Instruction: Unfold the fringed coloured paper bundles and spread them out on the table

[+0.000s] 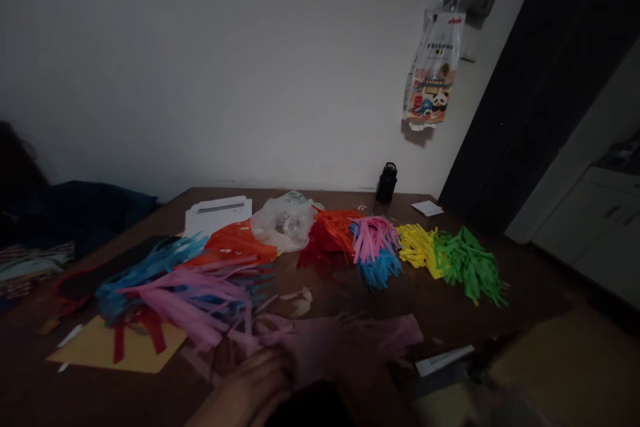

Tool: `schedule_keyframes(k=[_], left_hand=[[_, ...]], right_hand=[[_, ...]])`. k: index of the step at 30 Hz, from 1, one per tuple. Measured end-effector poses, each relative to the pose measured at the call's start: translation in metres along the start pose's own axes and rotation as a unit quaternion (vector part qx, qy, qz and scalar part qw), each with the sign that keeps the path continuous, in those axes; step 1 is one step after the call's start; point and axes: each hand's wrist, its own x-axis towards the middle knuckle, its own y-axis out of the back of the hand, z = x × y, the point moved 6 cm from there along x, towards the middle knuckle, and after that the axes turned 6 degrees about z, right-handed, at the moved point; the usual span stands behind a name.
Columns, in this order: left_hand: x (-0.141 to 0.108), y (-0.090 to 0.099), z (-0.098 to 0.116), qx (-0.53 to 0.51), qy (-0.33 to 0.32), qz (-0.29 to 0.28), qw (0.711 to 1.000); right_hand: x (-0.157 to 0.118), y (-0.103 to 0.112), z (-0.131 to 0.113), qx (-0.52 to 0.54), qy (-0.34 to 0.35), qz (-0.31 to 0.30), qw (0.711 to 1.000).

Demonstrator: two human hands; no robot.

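My left hand (pixel 245 387) reaches in from the bottom edge, blurred, its fingertips lost in shadow. It rests at the near edge of a pink sheet with cut fringes (pixel 320 343), which lies spread on the table. Whether the fingers grip the sheet cannot be made out. A dark shape (pixel 313 407) beside the hand hides part of the sheet. My right hand does not show. Left of the sheet lies a pink tassel bundle (pixel 195 300), partly over a blue tassel bundle (pixel 135 280). Below them are red strips (pixel 137 337) on a yellow sheet (pixel 113 350).
Across the brown table (pixel 310 287) are a clear plastic bag (pixel 285 220), a red fringed bundle (pixel 327 240), a pink tassel (pixel 375 237), a yellow tassel (pixel 420 247) and a green tassel (pixel 470 263). A black bottle (pixel 387 183) stands at the back by the wall.
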Motion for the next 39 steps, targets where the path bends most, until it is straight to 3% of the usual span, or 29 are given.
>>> schedule_keyframes(k=[2,5,9,11,21,35,39], left_hand=[[-0.001,-0.005,-0.009,0.013,0.035,0.016,0.999],[0.005,-0.015,-0.032,0.054,0.123,-0.004,0.991],[0.014,-0.01,-0.059,0.116,0.232,0.009,0.966],[0.016,-0.006,-0.065,0.117,0.259,0.018,0.959],[0.027,-0.019,-0.05,-0.079,0.199,0.082,0.973],[0.049,-0.035,-0.062,0.02,0.232,0.009,0.973],[0.055,-0.034,-0.061,0.043,0.238,-0.006,0.97]], right_hand=[[0.0,0.009,0.002,0.003,-0.048,0.021,0.999],[0.01,0.014,0.008,-0.013,-0.137,0.041,0.99],[0.031,-0.002,0.027,-0.084,-0.253,-0.072,0.961],[0.04,-0.008,0.033,-0.102,-0.276,-0.115,0.949],[0.047,-0.008,0.025,-0.106,-0.268,-0.156,0.945],[0.062,-0.009,0.027,-0.212,-0.314,-0.188,0.906],[0.062,-0.002,0.028,-0.228,-0.321,-0.163,0.905]])
